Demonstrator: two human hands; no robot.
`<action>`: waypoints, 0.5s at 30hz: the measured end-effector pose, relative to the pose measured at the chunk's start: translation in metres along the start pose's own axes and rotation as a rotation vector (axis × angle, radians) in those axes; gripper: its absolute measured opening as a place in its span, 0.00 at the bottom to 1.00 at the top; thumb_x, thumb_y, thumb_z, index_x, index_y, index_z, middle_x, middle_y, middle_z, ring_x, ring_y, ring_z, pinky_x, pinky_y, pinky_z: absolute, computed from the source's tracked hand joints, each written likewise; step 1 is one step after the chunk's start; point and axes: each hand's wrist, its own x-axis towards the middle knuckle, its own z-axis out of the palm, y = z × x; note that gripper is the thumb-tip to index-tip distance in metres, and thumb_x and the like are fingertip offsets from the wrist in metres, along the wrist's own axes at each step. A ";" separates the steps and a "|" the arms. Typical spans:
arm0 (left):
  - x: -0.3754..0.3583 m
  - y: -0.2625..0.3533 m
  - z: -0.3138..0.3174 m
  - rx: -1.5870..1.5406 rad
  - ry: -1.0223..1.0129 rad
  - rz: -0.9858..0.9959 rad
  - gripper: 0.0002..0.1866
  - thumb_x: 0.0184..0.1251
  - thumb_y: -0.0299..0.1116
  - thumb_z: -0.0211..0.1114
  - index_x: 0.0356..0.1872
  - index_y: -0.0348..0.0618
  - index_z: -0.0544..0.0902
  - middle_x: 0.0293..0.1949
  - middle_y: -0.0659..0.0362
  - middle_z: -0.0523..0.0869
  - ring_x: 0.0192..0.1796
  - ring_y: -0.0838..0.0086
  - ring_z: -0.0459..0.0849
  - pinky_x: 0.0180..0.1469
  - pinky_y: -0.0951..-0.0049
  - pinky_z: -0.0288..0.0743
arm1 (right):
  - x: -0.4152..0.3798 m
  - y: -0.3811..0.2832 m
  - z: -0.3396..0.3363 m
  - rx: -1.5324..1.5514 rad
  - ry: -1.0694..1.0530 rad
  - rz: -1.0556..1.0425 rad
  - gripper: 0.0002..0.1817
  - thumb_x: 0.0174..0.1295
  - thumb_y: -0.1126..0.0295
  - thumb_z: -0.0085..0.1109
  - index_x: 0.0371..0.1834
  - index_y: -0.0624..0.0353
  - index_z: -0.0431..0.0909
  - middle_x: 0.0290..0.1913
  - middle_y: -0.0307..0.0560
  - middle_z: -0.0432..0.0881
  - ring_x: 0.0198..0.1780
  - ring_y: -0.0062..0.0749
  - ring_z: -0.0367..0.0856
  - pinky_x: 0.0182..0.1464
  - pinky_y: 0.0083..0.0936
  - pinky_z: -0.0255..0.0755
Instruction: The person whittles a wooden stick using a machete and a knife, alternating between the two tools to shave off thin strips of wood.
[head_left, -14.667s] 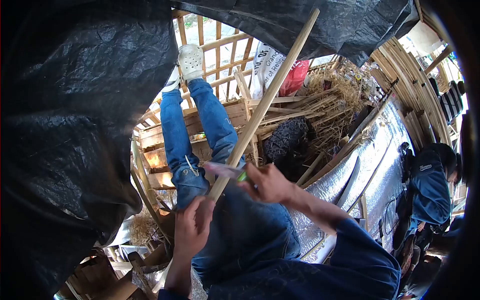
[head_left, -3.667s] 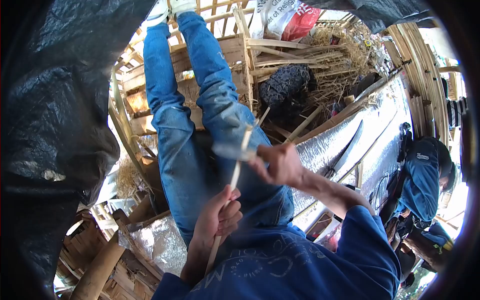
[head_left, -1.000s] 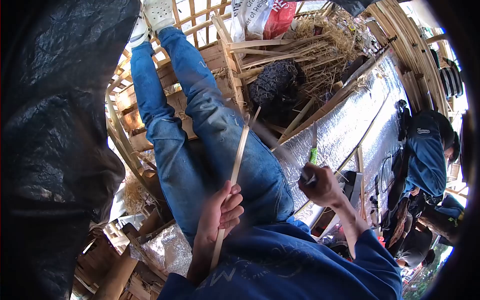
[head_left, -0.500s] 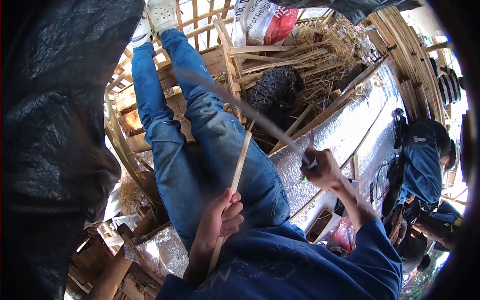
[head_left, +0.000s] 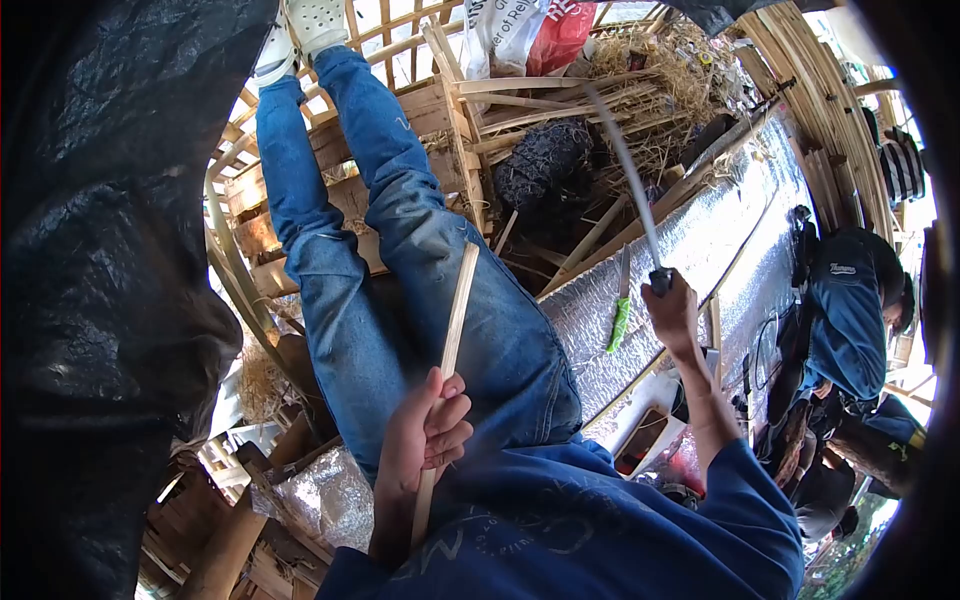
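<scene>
My left hand (head_left: 428, 430) is closed around a pale split bamboo strip (head_left: 458, 320), which slants up over my jeans from close to my shirt. In my right hand (head_left: 674, 312) is the dark handle of a machete (head_left: 632, 178). Its long, narrow blade points up and away over the straw, well apart from the strip. A knife (head_left: 620, 322) with a bright green handle lies on the silvery foil sheet (head_left: 715, 215), just left of my right hand.
My outstretched legs (head_left: 420, 250) fill the middle. A dark bundle (head_left: 545, 165), split sticks and straw (head_left: 690, 70) lie beyond. Black plastic sheeting (head_left: 110, 250) hangs at left. A person in a blue jacket (head_left: 840, 320) sits at right, and long bamboo slats (head_left: 825, 110) stand behind.
My right hand has moved a little right and up, swinging the machete blade from across the strip's far end out to the right. The green-handled knife has come into view.
</scene>
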 end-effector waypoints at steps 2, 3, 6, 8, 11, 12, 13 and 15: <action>0.001 0.000 0.002 0.024 -0.002 -0.002 0.18 0.74 0.53 0.47 0.31 0.52 0.65 0.14 0.73 0.56 0.12 0.91 0.49 0.10 0.89 0.42 | -0.011 0.019 0.005 0.071 0.081 0.169 0.17 0.58 0.61 0.58 0.41 0.66 0.76 0.31 0.58 0.82 0.34 0.47 0.82 0.39 0.38 0.72; 0.001 0.000 0.002 0.028 -0.017 -0.012 0.18 0.74 0.53 0.46 0.31 0.52 0.65 0.14 0.73 0.56 0.11 0.91 0.49 0.10 0.89 0.42 | -0.013 0.046 0.017 0.057 0.119 0.266 0.20 0.57 0.59 0.59 0.42 0.67 0.76 0.33 0.61 0.82 0.37 0.51 0.82 0.42 0.40 0.72; 0.002 0.003 0.002 0.033 -0.033 -0.038 0.18 0.74 0.54 0.46 0.31 0.52 0.65 0.14 0.72 0.56 0.11 0.91 0.49 0.10 0.89 0.41 | -0.032 0.076 0.040 -0.002 0.227 0.346 0.22 0.59 0.57 0.59 0.43 0.69 0.75 0.35 0.65 0.82 0.41 0.59 0.82 0.45 0.45 0.71; 0.001 0.003 0.001 0.031 -0.027 -0.062 0.19 0.74 0.54 0.45 0.31 0.52 0.65 0.14 0.72 0.56 0.11 0.90 0.49 0.10 0.88 0.41 | -0.038 0.087 0.051 0.046 0.176 0.413 0.23 0.60 0.56 0.57 0.44 0.69 0.74 0.37 0.67 0.82 0.44 0.62 0.81 0.47 0.46 0.70; 0.002 0.007 0.001 0.070 -0.030 -0.096 0.20 0.73 0.57 0.44 0.31 0.53 0.65 0.13 0.72 0.55 0.11 0.90 0.49 0.09 0.88 0.41 | -0.040 0.097 0.065 0.021 0.101 0.445 0.26 0.61 0.52 0.54 0.48 0.68 0.73 0.40 0.69 0.80 0.52 0.62 0.76 0.51 0.46 0.68; 0.003 0.007 0.000 0.082 -0.036 -0.105 0.20 0.73 0.58 0.44 0.31 0.53 0.65 0.13 0.72 0.55 0.11 0.90 0.49 0.10 0.88 0.40 | -0.038 0.096 0.068 -0.054 0.082 0.469 0.29 0.61 0.50 0.53 0.52 0.67 0.71 0.47 0.71 0.77 0.57 0.61 0.72 0.55 0.45 0.66; 0.004 0.008 0.000 0.093 -0.043 -0.114 0.21 0.72 0.59 0.43 0.31 0.53 0.65 0.13 0.72 0.55 0.11 0.90 0.48 0.10 0.88 0.40 | -0.035 0.094 0.069 -0.131 0.062 0.492 0.31 0.61 0.48 0.52 0.56 0.65 0.70 0.53 0.72 0.74 0.62 0.61 0.67 0.59 0.44 0.65; 0.006 0.010 0.003 0.124 -0.034 -0.145 0.22 0.72 0.60 0.43 0.31 0.53 0.65 0.13 0.72 0.55 0.11 0.90 0.48 0.10 0.88 0.40 | -0.043 0.017 0.058 -0.341 0.097 0.598 0.36 0.62 0.45 0.51 0.62 0.65 0.64 0.62 0.71 0.64 0.67 0.58 0.59 0.65 0.44 0.60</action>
